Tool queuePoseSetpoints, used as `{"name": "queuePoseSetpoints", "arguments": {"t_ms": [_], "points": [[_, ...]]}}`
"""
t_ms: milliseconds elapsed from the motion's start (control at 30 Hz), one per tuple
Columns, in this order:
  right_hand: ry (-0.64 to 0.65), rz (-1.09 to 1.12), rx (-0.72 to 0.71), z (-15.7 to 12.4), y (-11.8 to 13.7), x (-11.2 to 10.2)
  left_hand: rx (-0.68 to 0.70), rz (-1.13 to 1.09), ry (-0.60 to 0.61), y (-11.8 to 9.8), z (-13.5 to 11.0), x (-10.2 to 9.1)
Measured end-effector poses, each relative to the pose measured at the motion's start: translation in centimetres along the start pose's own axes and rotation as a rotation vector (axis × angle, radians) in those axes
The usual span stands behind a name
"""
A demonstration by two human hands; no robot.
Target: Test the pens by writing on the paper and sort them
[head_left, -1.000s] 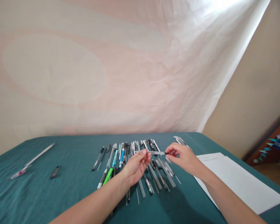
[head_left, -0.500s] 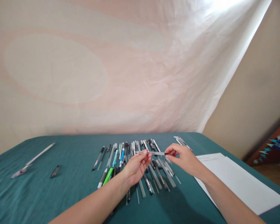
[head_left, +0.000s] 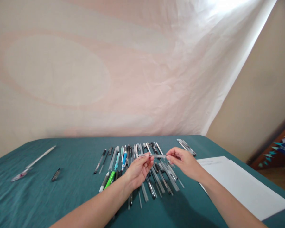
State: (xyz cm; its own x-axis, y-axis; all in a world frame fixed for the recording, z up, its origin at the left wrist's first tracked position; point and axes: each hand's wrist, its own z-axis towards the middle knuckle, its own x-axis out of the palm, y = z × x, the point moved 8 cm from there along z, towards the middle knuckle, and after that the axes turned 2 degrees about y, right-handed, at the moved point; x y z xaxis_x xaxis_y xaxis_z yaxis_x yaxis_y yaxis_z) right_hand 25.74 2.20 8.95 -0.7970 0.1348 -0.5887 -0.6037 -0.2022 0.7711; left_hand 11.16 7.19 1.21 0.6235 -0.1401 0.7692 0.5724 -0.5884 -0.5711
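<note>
A slim clear pen is held level above the pile between both hands. My left hand, palm turned up, pinches its left part between thumb and fingers. At the pen's right end my right hand is closed in a fingertip pinch, covering the tip. Below lie many loose pens and clear tubes, some of them hidden by my left hand and forearm. A blue-and-white pen and a bright green marker lie left of my left hand.
White paper sheets lie at the right on the green tablecloth. Several clear pens form a group behind them. A short dark pen piece and a long plastic wrapper rest at the left. A pale cloth hangs behind.
My right hand has shifted slightly left along the pen, and the dark end that showed beside its fingertips is now covered. My left hand stays in place.
</note>
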Motion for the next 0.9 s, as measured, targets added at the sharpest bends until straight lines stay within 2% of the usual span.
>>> {"name": "queuePoseSetpoints", "arguments": {"t_ms": [200,367,533,733,833,900], "points": [[-0.049,0.041,-0.006,0.2,-0.8,0.4,0.035,0.001,0.000,-0.4,0.2,-0.1],[-0.081,-0.096,-0.036,-0.2,0.6,-0.1,0.046,0.006,0.017,-0.5,0.2,0.0],[-0.047,-0.128,-0.019,-0.1,0.4,0.8,0.063,0.036,0.032,-0.5,0.3,-0.1],[0.061,0.129,0.118,0.2,-2.5,2.5,0.072,0.060,0.010,-0.4,0.7,-0.8],[0.132,0.179,0.062,0.2,-2.0,2.3,0.091,0.070,-0.010,-0.7,0.8,-1.0],[0.128,0.137,0.006,0.1,-1.3,1.6,0.095,0.085,-0.013,-0.7,0.8,-1.0]]}}
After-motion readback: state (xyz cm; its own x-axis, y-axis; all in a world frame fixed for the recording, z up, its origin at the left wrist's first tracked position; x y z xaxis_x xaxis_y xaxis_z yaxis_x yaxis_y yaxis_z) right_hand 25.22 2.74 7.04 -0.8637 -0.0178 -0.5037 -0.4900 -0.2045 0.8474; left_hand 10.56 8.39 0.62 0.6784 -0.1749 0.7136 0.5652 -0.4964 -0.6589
